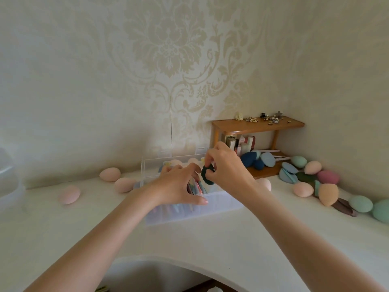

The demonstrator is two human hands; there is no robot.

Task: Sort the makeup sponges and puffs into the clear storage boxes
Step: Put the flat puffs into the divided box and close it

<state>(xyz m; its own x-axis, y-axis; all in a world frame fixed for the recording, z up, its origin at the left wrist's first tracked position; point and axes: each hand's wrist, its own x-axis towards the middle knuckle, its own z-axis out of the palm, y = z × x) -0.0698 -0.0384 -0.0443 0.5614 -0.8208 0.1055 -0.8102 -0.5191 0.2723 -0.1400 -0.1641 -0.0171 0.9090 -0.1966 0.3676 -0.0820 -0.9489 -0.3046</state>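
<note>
A clear storage box [221, 204] stands open on the white table, its lid raised against the wall, with several pastel puffs standing on edge inside. My right hand [226, 167] pinches a dark green puff [205, 175] just above the box's right part. My left hand [179, 186] reaches into the box; its fingers spread against the row of puffs and the thumb lies over the front wall. Pink egg-shaped sponges [109, 174] lie to the left of the box. A pile of pink, peach, mint and blue sponges [328, 193] lies to the right.
A small wooden shelf [257, 125] stands in the corner with trinkets on top, boxes and dark blue sponges [249, 159] beneath. A clear container [8, 186] sits at the far left. The table's front edge curves inward below my arms.
</note>
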